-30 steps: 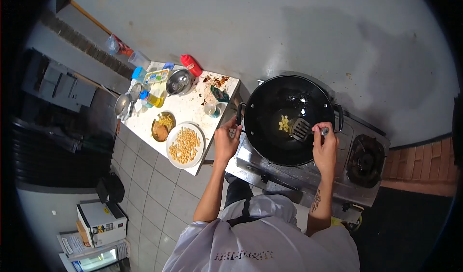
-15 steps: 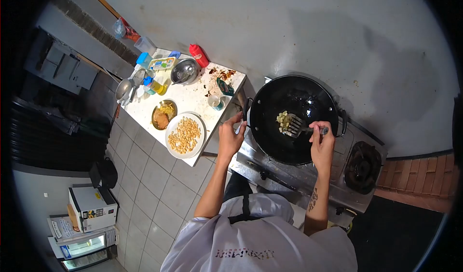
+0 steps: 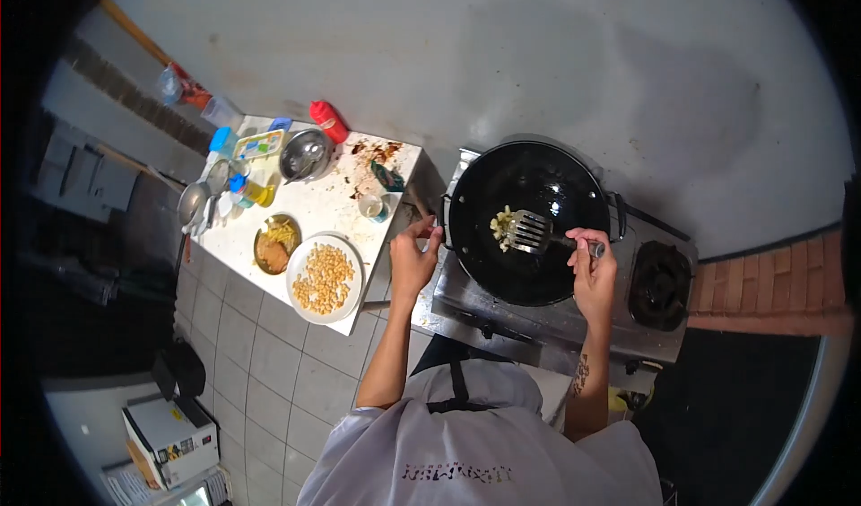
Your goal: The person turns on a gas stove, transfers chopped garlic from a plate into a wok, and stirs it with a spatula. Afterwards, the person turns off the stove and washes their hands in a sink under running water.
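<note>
A black wok (image 3: 538,277) sits on the stove, its inside shiny with oil. A small heap of chopped pale pieces, like garlic (image 3: 501,229), lies in it. My right hand (image 3: 594,268) is closed on the handle of a slotted metal spatula (image 3: 531,232), whose blade lies against the chopped pieces. At the wok's left side, my left hand (image 3: 415,259) is closed at the loop handle (image 3: 446,222); its fingertips are partly hidden.
The steel stove (image 3: 466,301) has a second burner (image 3: 661,283) at right. On the white table (image 3: 345,223) stand a plate of beige pieces (image 3: 324,277), a bowl of food (image 3: 277,243), a metal bowl (image 3: 307,154), a red squeeze bottle (image 3: 329,121) and a cup (image 3: 373,207). A wall rises behind.
The spatula has turned flatter and shifted slightly left in the wok, pushing against the chopped pieces. The left hand stays at the wok's handle. The whole view has shifted a little.
</note>
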Available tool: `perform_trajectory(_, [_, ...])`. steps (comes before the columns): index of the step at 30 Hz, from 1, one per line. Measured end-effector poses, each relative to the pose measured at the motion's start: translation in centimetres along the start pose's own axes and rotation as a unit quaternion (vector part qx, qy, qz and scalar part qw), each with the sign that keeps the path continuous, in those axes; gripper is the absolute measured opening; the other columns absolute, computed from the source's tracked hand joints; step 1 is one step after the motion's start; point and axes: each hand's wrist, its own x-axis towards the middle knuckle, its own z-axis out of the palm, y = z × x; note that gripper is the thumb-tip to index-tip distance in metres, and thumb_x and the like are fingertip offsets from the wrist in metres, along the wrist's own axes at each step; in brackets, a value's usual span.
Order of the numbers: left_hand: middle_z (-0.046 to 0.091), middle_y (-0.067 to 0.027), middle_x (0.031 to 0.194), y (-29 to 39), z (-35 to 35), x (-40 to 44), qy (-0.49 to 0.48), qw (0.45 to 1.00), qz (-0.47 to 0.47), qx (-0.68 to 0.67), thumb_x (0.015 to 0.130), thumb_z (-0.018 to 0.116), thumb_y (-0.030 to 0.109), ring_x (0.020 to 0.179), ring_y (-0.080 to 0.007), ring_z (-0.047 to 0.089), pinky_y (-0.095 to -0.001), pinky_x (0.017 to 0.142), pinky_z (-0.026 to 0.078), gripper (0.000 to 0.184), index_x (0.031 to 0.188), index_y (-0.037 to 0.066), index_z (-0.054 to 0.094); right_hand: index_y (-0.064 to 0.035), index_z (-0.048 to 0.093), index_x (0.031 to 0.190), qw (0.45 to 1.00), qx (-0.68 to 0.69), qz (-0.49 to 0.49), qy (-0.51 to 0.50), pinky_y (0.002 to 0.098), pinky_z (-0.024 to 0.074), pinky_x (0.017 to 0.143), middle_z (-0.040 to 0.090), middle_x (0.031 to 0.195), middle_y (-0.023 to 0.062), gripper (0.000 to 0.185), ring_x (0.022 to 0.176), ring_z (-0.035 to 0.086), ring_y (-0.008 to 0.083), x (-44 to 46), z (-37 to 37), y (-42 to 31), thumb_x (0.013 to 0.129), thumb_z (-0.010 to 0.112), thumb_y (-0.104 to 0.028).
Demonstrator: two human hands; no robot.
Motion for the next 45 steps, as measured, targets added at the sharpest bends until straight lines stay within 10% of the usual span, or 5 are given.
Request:
perform_trajectory(12, [0.069, -0.0162, 0.073, -1.3, -0.9, 2.1, -0.090, 0.993, 0.062, -0.045, 0.088, 0.068, 0.021, 0.066, -0.0219, 0.068, -0.0343, 0.064, 0.051, 0.028, 0.100, -0.004, 0.070, -0.0030, 0.055, 0.105, 0.997, -0.072, -0.029, 0.004, 0.0260, 0.0483, 0.069, 0.063, 0.115, 0.0076, 0.009, 0.077, 0.054, 0.0089, -2.4, 2.5, -2.3, 0.097, 0.051, -0.002])
perform_trajectory(19, [0.069, -0.0171, 0.077, -1.1, -1.4, 2.5, -0.118, 0.992, 0.038, -0.024, 0.087, 0.069, 0.022, 0.072, -0.0237, 0.068, -0.0341, 0.068, 0.051, 0.028, 0.095, -0.005, 0.069, 0.0004, 0.055, 0.104, 0.989, 0.040, 0.004, 0.146, 0.0204, 0.0436, 0.055, 0.066, 0.098, 0.0065, 0.012, 0.064, 0.055, 0.0060, -1.9, 4.6, 1.3, 0.101, 0.049, -0.010])
perform_trajectory(45, [0.068, -0.0184, 0.073, -0.3, -2.1, 4.1, -0.161, 0.976, 0.124, 0.076, 0.088, 0.069, 0.025, 0.066, -0.0296, 0.068, -0.0370, 0.062, 0.051, 0.027, 0.087, -0.002, 0.071, -0.0019, 0.057, 0.103, 0.979, -0.008, -0.055, 0.194, 0.0226, 0.0428, 0.059, 0.064, 0.091, 0.0046, 0.016, 0.065, 0.053, 0.0073, -3.5, 0.6, -0.5, 0.102, 0.049, -0.015])
